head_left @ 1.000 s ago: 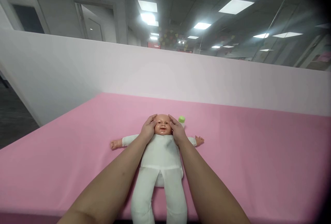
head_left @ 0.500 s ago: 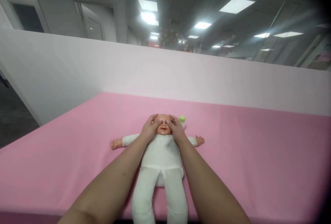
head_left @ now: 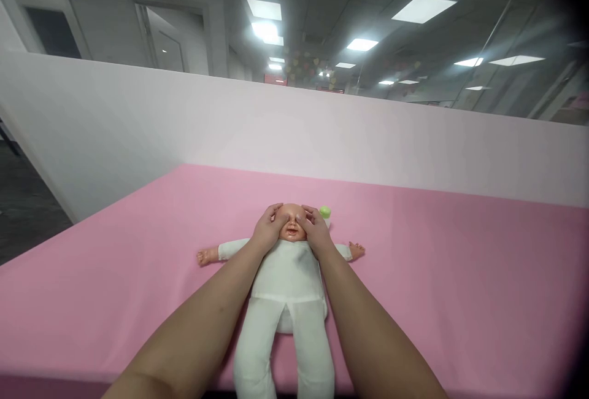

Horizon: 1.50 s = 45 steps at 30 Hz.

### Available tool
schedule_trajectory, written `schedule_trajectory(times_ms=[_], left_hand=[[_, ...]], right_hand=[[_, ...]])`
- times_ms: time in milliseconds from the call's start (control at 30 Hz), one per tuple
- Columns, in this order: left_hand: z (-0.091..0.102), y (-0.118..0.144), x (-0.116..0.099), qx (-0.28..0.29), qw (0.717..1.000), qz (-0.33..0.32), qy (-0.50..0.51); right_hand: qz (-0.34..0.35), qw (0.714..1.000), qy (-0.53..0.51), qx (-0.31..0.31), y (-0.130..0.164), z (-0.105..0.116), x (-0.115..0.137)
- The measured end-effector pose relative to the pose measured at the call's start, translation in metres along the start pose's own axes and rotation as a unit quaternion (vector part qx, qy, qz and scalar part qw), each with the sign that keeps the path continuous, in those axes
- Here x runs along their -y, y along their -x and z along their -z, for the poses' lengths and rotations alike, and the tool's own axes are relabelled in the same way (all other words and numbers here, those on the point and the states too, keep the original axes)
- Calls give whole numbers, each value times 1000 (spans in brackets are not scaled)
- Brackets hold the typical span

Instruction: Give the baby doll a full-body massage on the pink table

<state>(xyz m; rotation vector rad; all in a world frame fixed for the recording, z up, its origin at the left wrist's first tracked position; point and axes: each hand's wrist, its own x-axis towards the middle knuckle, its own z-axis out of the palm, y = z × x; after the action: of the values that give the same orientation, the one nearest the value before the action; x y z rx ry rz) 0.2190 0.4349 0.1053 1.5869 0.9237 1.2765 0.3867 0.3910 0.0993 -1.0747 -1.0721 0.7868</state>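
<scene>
A baby doll (head_left: 289, 271) with a cloth body in white lies on its back, arms stretched out to both sides and legs toward me. My left hand (head_left: 269, 227) cups one side of its head, and my right hand (head_left: 317, 230) cups the other. Both thumbs rest over the doll's eye area beside the nose, hiding the eyes. The doll's mouth shows between my wrists. Just beyond my right hand stands a small bottle with a green cap (head_left: 325, 212), partly hidden by that hand.
A pink padded surface (head_left: 437, 276) lies under the doll. White panels (head_left: 368, 141) border it at the back and left. Behind them are a partly open door (head_left: 170, 43), glass and ceiling lights.
My left thumb has slid slightly inward toward the doll's nose. Both hands stay around the head, and the doll lies in the same place.
</scene>
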Motion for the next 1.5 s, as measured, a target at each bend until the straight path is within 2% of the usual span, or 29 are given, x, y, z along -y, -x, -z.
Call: schedule_trajectory(times_ms=[333, 567, 900, 1267, 1500], left_hand=[[-3, -3, 6, -6, 1000, 7, 8], [-3, -7, 14, -7, 998, 11, 59], [-4, -7, 12, -12, 990, 31, 138], [1, -2, 7, 0, 998, 16, 53], [1, 0, 0, -5, 999, 16, 50]], right_hand=[[-8, 1000, -17, 1, -3, 0, -6], [-34, 997, -66, 7, -3, -1, -2], [-41, 994, -95, 18, -2, 1, -5], [-12, 998, -47, 31, 0, 2, -3], [-7, 999, -35, 28, -1, 2, -5]])
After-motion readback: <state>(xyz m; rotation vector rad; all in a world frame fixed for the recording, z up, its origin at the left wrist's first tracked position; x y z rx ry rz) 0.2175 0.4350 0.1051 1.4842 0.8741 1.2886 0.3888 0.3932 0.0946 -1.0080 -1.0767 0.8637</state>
